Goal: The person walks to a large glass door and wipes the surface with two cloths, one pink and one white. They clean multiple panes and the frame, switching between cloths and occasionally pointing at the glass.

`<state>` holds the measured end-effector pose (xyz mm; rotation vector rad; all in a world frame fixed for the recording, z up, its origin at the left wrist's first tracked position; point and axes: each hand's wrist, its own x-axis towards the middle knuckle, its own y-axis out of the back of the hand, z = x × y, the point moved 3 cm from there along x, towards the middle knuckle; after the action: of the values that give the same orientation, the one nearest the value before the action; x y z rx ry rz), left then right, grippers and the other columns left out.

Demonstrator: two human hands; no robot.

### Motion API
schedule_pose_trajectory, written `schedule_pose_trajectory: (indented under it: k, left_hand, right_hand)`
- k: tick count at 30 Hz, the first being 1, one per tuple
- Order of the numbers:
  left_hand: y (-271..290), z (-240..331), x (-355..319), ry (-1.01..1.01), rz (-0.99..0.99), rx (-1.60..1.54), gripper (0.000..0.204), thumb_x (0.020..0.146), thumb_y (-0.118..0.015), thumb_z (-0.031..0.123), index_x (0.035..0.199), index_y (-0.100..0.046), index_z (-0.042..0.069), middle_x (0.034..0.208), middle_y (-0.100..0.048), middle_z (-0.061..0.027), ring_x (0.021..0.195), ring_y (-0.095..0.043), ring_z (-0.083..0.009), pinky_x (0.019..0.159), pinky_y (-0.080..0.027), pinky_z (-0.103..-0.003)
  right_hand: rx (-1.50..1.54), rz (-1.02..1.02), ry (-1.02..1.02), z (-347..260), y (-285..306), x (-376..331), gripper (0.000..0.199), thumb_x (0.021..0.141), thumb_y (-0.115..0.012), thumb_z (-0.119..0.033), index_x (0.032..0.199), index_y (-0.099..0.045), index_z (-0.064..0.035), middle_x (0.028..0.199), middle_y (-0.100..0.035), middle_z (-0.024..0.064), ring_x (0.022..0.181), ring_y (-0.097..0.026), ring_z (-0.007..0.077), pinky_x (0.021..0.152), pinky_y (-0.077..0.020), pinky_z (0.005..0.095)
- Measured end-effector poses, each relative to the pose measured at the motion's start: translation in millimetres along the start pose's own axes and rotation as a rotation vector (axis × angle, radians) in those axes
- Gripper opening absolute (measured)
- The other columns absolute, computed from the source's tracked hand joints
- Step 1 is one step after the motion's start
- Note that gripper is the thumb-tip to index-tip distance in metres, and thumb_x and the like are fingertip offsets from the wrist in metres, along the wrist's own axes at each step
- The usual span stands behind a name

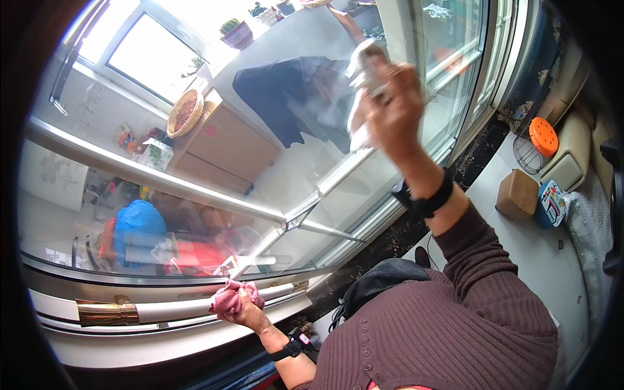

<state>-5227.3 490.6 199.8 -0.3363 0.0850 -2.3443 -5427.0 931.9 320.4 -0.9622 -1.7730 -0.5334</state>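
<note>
My right hand [395,107] is raised against the glass pane, its fingers closed on a white cloth [361,123]. Motion blurs that hand and the cloth a little. Lower down at the left, my left hand [249,314] grips a crumpled pink cloth [233,298]. That cloth sits against a white rail [175,310] with a gold-coloured end, which runs along the foot of the window. The large glass pane [260,175] in its white frame spreads out before me, with hazy patches near the white cloth.
Through the glass show a wooden cabinet [224,143], a wicker basket [185,112], a potted cactus [236,35], dark hanging cloth [273,88] and a blue bag [138,233]. On the right floor stand a brown box-shaped stool [517,194], an orange-topped stool [543,136] and a blue box [551,204].
</note>
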Motion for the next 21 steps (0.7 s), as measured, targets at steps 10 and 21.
schedule_pose_trajectory:
  k: [10, 21]
  left_hand:
    - [-1.1, -0.8, 3.5, -0.082, -0.008, 0.01, 0.025, 0.088, -0.063, -0.012, 0.108, -0.056, 0.001, 0.077, -0.056, -0.0068, 0.051, -0.047, -0.0102, 0.044, -0.037, -0.022]
    - [-9.5, 6.7, -3.9, -0.019, 0.008, 0.029, 0.026, 0.089, -0.063, -0.013, 0.111, -0.057, 0.001, 0.079, -0.058, -0.007, 0.051, -0.046, -0.0098, 0.043, -0.036, -0.021]
  right_hand:
    - [-0.047, -0.17, 0.143, -25.7, 4.0, -27.9, 0.073, 0.069, -0.07, 0.01, 0.14, -0.063, -0.0074, 0.109, -0.06, 0.0148, 0.093, -0.067, 0.0336, 0.08, -0.0594, 0.0392]
    - [-0.036, -0.274, 0.097, -28.8, 7.8, -26.7, 0.071, 0.071, -0.07, 0.008, 0.141, -0.059, -0.0043, 0.106, -0.061, 0.0157, 0.09, -0.066, 0.035, 0.077, -0.0582, 0.0421]
